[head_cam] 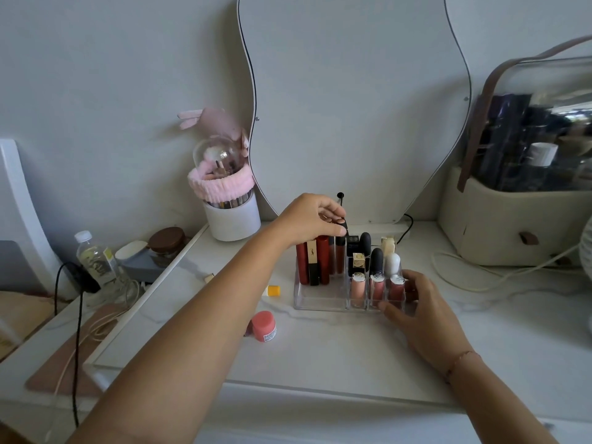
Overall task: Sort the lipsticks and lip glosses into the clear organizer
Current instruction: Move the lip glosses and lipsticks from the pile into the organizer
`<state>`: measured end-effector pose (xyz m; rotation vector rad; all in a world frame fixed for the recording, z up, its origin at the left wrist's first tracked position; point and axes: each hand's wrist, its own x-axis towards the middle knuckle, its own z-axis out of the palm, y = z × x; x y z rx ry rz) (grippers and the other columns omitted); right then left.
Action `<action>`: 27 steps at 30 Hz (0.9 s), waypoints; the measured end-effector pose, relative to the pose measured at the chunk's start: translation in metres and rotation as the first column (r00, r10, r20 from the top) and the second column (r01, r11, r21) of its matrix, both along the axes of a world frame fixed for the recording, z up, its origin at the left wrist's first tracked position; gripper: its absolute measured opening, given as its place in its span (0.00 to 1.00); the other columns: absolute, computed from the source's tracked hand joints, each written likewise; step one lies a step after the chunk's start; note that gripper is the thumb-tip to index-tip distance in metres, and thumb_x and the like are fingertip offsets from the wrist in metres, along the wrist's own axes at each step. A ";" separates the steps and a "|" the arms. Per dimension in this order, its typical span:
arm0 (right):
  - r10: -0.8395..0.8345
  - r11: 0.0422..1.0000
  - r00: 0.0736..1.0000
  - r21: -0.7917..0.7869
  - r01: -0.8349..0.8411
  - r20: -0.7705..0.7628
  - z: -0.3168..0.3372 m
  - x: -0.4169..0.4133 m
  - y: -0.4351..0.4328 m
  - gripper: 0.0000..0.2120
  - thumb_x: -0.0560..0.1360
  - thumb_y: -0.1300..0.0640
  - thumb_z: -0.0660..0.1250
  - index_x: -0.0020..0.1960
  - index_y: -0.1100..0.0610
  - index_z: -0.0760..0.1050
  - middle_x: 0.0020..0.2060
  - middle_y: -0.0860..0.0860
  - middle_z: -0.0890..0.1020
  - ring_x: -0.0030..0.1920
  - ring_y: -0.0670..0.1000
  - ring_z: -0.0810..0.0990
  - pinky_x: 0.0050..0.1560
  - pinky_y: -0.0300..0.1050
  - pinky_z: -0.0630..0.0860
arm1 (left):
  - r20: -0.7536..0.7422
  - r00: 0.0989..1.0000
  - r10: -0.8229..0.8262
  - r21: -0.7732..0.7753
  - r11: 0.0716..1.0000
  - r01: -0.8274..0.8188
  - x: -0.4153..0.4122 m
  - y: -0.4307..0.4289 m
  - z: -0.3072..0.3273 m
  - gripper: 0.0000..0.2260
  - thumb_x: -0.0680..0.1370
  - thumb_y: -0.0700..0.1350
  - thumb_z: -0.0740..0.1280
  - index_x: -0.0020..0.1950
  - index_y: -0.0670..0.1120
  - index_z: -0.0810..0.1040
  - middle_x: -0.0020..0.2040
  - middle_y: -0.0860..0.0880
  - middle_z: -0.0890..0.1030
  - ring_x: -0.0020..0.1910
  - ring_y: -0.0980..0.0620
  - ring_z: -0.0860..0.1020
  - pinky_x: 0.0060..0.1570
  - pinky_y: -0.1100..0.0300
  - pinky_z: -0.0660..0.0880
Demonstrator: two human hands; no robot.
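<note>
The clear organizer (320, 301) stands on the white dressing table, in front of the mirror. Tall red and black tubes (312, 262) fill its left rear section; bullet-shaped lipsticks (376, 261) and three pink glosses (358, 288) stand in the small cells on the right. My left hand (312, 221) reaches over the tall tubes, its fingertips pinched on the black cap of a brown-red lip gloss (340, 253) standing upright in the rear section. My right hand (416, 304) rests against the organizer's front right corner, fingers spread on its wall.
A pink jar (264, 325) and a small yellow-capped tube (272, 290) lie left of the organizer. A white brush holder with a pink headband (229, 200) stands at the back left, a beige cosmetics case (512, 216) at the right. Cables trail across the table's right side.
</note>
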<state>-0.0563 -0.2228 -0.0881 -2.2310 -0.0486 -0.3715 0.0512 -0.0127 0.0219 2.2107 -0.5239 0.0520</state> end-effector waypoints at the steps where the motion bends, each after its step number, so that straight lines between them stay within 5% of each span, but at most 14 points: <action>1: -0.001 1.000 1.000 0.000 0.001 0.002 0.000 0.000 0.000 0.27 0.69 0.52 0.73 0.64 0.52 0.68 0.55 0.49 0.76 0.49 0.49 0.75 0.49 0.41 0.69 | -0.005 1.000 -0.004 -0.012 1.000 0.004 -0.001 0.000 0.001 0.14 0.66 0.44 0.76 0.50 0.50 0.80 0.47 0.52 0.83 0.48 0.58 0.80 0.55 0.61 0.75; 11: 0.007 1.000 1.000 -0.009 -0.007 -0.015 -0.001 0.001 -0.001 0.28 0.69 0.51 0.72 0.66 0.52 0.66 0.57 0.50 0.76 0.49 0.49 0.75 0.48 0.42 0.69 | 0.047 0.986 0.159 -0.111 0.982 -0.153 -0.037 0.095 -0.015 0.12 0.67 0.49 0.76 0.49 0.56 0.80 0.49 0.58 0.82 0.51 0.63 0.78 0.49 0.75 0.70; 15: 0.012 1.000 1.000 -0.019 -0.012 -0.022 -0.003 0.002 -0.002 0.30 0.69 0.51 0.72 0.67 0.54 0.66 0.58 0.53 0.76 0.51 0.50 0.75 0.49 0.44 0.71 | -0.014 0.926 0.376 -0.129 0.918 -0.375 -0.051 0.159 -0.045 0.10 0.67 0.47 0.76 0.46 0.55 0.80 0.46 0.56 0.83 0.48 0.58 0.79 0.50 0.63 0.73; 19: 0.003 1.000 1.000 -0.014 -0.004 -0.028 -0.004 0.004 -0.003 0.29 0.69 0.51 0.73 0.67 0.53 0.66 0.57 0.53 0.77 0.51 0.53 0.78 0.50 0.47 0.73 | -0.139 0.812 0.567 0.101 0.824 -0.558 -0.058 0.194 -0.077 0.15 0.67 0.54 0.75 0.48 0.49 0.80 0.46 0.49 0.81 0.45 0.53 0.78 0.49 0.58 0.73; 27: 0.005 1.000 1.000 -0.028 -0.005 -0.018 -0.002 0.003 -0.002 0.29 0.69 0.53 0.73 0.67 0.54 0.67 0.56 0.54 0.78 0.52 0.54 0.78 0.51 0.47 0.73 | -0.195 0.747 0.635 0.147 0.772 -0.618 -0.050 0.177 -0.086 0.23 0.65 0.58 0.75 0.44 0.37 0.81 0.38 0.46 0.80 0.39 0.50 0.77 0.44 0.56 0.72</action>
